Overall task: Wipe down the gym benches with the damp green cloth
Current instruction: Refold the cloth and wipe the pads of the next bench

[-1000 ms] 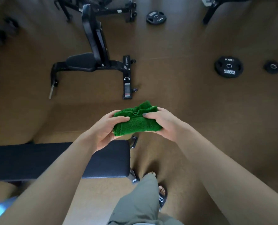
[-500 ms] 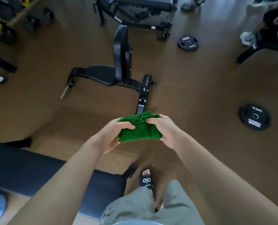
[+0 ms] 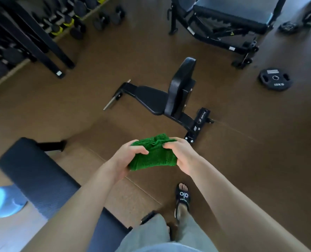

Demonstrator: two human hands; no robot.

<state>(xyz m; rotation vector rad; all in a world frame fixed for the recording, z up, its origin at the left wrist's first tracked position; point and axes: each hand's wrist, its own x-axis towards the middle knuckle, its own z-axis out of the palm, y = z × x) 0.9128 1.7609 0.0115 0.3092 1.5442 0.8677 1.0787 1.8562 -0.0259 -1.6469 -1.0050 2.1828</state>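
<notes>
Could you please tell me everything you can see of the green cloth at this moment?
The green cloth is a bright green terry towel with a fuzzy pile, bunched and folded into a thick wad. It is held in the air above the brown floor, touching no bench. The left hand grips its left end, thumb on top; the right hand grips its right end. Whether it is damp cannot be seen.

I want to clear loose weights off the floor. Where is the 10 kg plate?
In the head view, the 10 kg plate lies flat on the floor at upper right, right of the upright-backed bench.
</notes>
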